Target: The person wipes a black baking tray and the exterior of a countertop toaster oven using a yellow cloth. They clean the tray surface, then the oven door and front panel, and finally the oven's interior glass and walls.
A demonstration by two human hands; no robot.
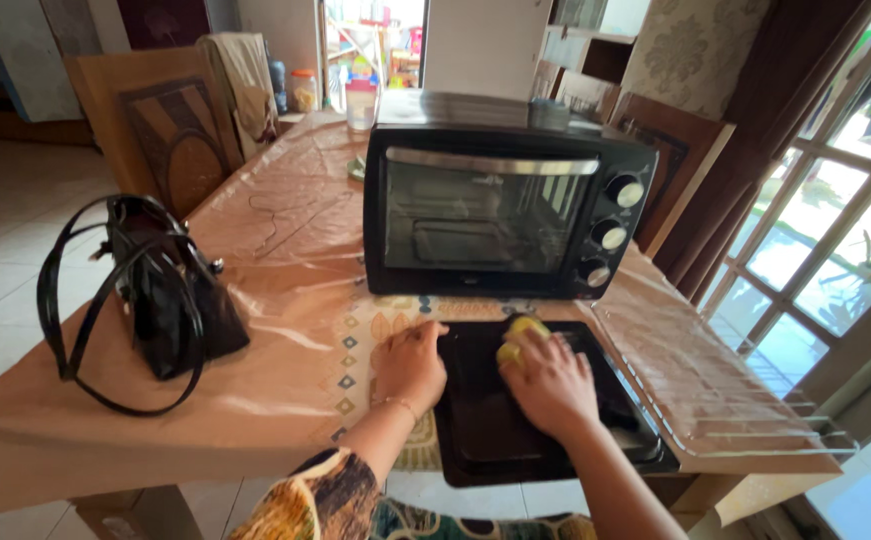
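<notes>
Indoors, at a covered worktop: a person leans over a dark baking tray, both hands down on it.
Right hand: the right hand (553,385) is curled, fingers gripping a yellow sponge (518,336) and pressing it onto the floor of the tray.
Left hand: the left hand (410,362) lies flat and open, palm down, on the left rim of the tray and the worktop beside it; a thin bracelet shows at the wrist.
Baking tray: the black baking tray (485,435) sits at the near edge of the worktop, just in front of the oven; nothing shows in it but the sponge and the hand.
Toaster oven: a black toaster oven (495,205) stands behind the tray with its glass door shut; a rack and a pan show dimly through the glass, and three knobs run down its right side.
Wire rack: a wire rack (695,375) lies flat just to the right of the tray.
Handbag: a black handbag (160,295) with long looping straps stands well to the left, apart from the tray.
Worktop: the worktop (255,370) wears a tan cloth under clear plastic.
Far end: a clear plastic cup (360,105) stands beyond the oven; its contents cannot be made out.
</notes>
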